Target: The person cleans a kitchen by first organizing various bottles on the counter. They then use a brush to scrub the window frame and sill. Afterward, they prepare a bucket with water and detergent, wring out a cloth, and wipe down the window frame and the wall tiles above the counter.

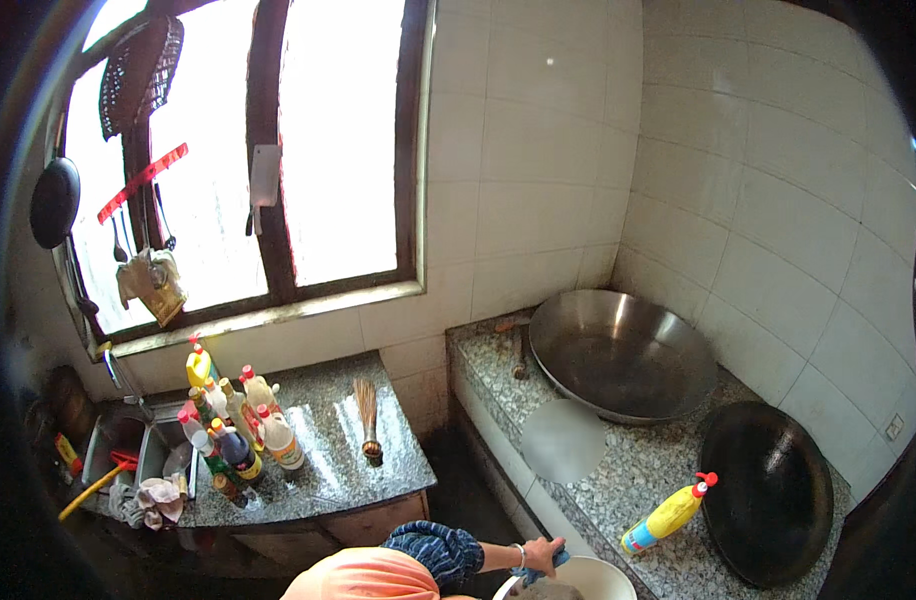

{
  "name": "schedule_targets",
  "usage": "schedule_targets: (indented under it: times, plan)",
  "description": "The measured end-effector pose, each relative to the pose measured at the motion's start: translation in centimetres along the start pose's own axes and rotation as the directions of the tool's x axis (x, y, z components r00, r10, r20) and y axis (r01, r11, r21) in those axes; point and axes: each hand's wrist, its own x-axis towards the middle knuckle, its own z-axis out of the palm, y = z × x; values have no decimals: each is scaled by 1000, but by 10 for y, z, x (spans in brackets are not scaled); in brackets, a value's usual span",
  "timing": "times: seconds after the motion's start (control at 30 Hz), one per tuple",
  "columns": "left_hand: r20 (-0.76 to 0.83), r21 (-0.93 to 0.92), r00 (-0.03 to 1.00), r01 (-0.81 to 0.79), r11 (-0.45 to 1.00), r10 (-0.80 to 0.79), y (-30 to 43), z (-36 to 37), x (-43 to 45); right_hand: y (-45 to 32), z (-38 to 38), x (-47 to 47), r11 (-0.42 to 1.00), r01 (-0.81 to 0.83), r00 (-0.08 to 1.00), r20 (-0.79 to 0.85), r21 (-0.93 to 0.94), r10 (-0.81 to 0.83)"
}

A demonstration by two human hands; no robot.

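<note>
My left hand (540, 556), with a bracelet at the wrist and a dark blue patterned sleeve above it, grips a blue cloth (531, 576). It is over the rim of a white bucket (615, 576) at the bottom edge of the view. Something greyish shows inside the bucket; I cannot tell what. My right hand is out of view. To the right, on the speckled stone stove counter (612, 499), stands a yellow squeeze bottle (664, 517) with a red top. Beside it lies a dark wok (769, 495). A large steel wok (623, 356) sits farther back.
A lower counter (323, 487) on the left holds several sauce bottles (237, 450), a bundled whisk brush (366, 416) and rags (158, 501) near a double sink (139, 450). A cleaver (264, 176) hangs at the window. A blurred round patch (563, 441) covers part of the stove counter.
</note>
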Motion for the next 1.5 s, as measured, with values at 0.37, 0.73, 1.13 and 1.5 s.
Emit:
schedule_targets:
  times: [0.37, 0.73, 1.13, 1.5]
  plan:
    - [41, -385, 989, 146, 911, -141, -85, 14, 63, 27, -10, -3, 997, -13, 999, 37, -76, 16]
    - [-5, -721, 988, 103, 685, -154, -69, -75, -50, -71, 11, -53, 969, 219, 976, 34, -116, -216]
    - [-273, -682, 959, -142, 718, -70, 24, -381, -150, -329, 43, -62, 846, 433, 837, 211, 310, -505]
    - [-410, -614, 911, -233, 754, -53, -15, -447, -39, -407, 120, 91, 780, 531, 799, 108, 331, -591]
